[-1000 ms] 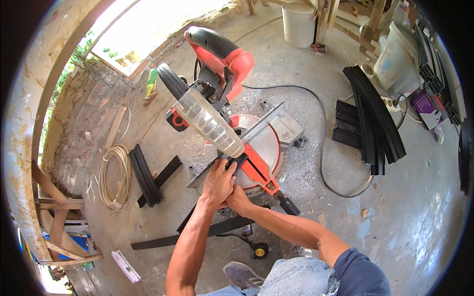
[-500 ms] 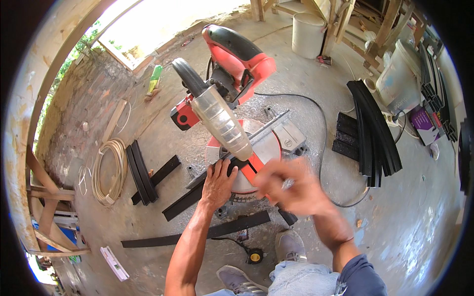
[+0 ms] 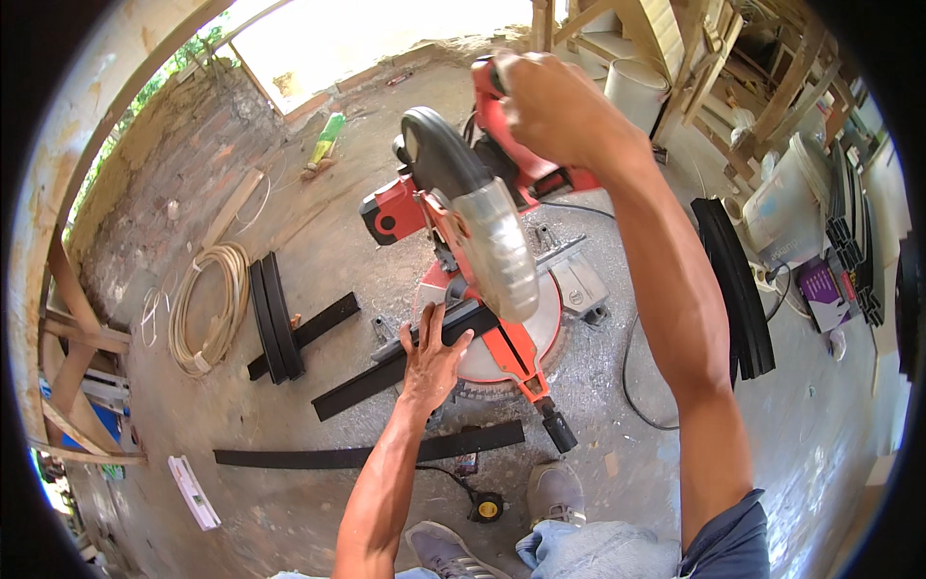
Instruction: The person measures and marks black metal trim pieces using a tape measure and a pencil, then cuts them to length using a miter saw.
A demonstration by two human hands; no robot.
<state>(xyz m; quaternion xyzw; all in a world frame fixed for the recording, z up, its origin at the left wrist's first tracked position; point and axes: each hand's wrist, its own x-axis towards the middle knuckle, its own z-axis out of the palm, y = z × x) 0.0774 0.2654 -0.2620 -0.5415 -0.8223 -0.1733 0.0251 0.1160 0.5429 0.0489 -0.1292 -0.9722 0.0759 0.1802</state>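
Note:
A red and black miter saw (image 3: 394, 207) stands on the floor with its head raised and its clear blade guard (image 3: 502, 256) over the round table. My right hand (image 3: 564, 106) is wrapped around the saw's handle at the top. On the left side of the saw lies a long black profile (image 3: 352, 386), angled toward the blade guard. My left hand (image 3: 432, 362) rests over this profile near its right end, fingers reaching across it and thumb stretched to the right, holding it on the saw. An orange miter arm (image 3: 516, 355) with a black knob points toward my feet.
Another long black strip (image 3: 376, 454) lies before my feet, with a tape measure (image 3: 486, 507) beside it. Left are short black profiles (image 3: 275, 318) and a coiled hose (image 3: 205, 309). Right are more black profiles (image 3: 733, 280), a power cord (image 3: 629, 372) and a bucket (image 3: 791, 198).
My right hand has gone up from beside the saw table and taken hold of the saw's handle. My left hand stays on the profile. The view has shifted slightly.

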